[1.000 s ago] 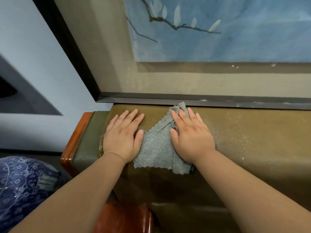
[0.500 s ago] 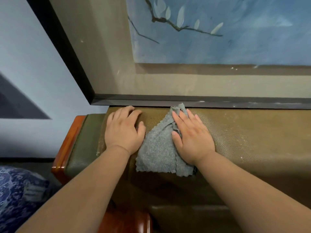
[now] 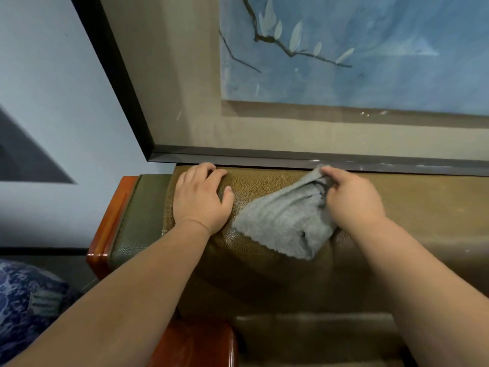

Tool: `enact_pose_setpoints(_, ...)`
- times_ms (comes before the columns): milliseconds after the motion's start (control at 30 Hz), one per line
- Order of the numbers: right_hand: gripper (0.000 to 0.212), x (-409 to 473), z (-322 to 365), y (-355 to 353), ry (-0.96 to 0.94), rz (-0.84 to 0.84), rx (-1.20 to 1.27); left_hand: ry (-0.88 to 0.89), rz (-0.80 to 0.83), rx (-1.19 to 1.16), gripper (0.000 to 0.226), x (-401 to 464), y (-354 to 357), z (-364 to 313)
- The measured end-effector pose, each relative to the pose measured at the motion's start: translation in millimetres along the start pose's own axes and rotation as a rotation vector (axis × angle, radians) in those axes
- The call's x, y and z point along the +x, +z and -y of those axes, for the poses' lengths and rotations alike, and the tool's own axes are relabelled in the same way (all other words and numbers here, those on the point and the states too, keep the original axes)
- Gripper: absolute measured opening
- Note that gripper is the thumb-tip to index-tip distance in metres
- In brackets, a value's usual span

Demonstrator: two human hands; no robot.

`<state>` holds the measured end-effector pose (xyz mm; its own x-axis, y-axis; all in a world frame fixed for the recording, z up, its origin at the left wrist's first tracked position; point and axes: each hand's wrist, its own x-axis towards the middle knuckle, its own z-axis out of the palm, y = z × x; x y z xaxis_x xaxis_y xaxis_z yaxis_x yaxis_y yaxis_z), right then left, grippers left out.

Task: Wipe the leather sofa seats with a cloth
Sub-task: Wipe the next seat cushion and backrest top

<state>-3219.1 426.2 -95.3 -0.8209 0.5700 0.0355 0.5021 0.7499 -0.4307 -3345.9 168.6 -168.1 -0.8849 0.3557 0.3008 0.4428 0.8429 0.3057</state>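
A grey cloth (image 3: 283, 221) lies bunched on top of the olive-brown leather sofa back (image 3: 423, 207). My right hand (image 3: 352, 200) grips the cloth's upper right part, fingers curled round a gathered fold near the picture frame. My left hand (image 3: 202, 197) rests palm down on the leather to the left of the cloth, its fingertips curled over the back edge. The cloth's lower edge hangs over the front of the backrest. The sofa seat (image 3: 317, 340) shows below, between my forearms.
A large framed picture (image 3: 317, 157) with a black frame leans right behind the backrest. A red-brown wooden arm (image 3: 111, 221) borders the sofa's left end. A blue patterned object (image 3: 26, 300) sits at lower left. A pale wall fills the left.
My right hand has gone from lying flat on the cloth to gripping it, bunching it toward the right. My left hand has come off the cloth's edge and its fingers curled over the backrest.
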Motion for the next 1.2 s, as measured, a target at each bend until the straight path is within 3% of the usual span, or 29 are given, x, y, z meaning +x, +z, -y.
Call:
enact_pose_setpoints(100,0.05,-10.7,24.0,12.1,-0.046,-0.072,-0.105,0.005,-0.002,-0.012,0.053,-0.2,1.1,1.6)
enact_pose_setpoints(200,0.074,-26.6,48.3,53.2,-0.017,0.145,-0.325,0.007,0.006,-0.015,0.054,1.4,1.2,1.3)
enact_pose_setpoints(267,0.084,-24.9,48.9,72.3,-0.022,0.186,-0.377,0.005,0.004,-0.011,0.054,2.2,3.0,2.1)
enact_pose_setpoints(433,0.088,-24.3,58.4,79.6,-0.392,0.25,-0.366,0.014,-0.005,-0.009,0.053,3.6,4.5,3.5)
enact_pose_setpoints(533,0.09,-19.4,47.5,71.6,-0.48,0.291,-0.361,0.006,-0.008,-0.015,0.051,3.8,2.2,1.7)
enact_pose_setpoints(700,0.089,5.9,-35.0,32.6,-0.284,0.17,-0.395,0.011,-0.018,-0.01,0.048,4.4,4.7,1.9)
enact_pose_setpoints(800,0.09,2.9,-27.7,39.4,-0.164,0.144,-0.408,0.007,-0.028,-0.013,0.048,5.3,4.8,2.7)
enact_pose_setpoints(933,0.084,-18.0,21.9,66.0,-0.381,0.191,-0.347,0.008,-0.023,-0.002,0.049,5.7,3.8,0.7)
enact_pose_setpoints(1033,0.083,-16.3,-0.5,53.3,-0.464,0.225,-0.356,-0.012,-0.018,0.007,0.05,5.7,3.3,-0.8)
enact_pose_setpoints(1200,0.095,8.0,-76.5,25.2,-0.092,0.052,-0.406,-0.03,-0.025,0.01,0.061,5.2,0.2,-3.5)
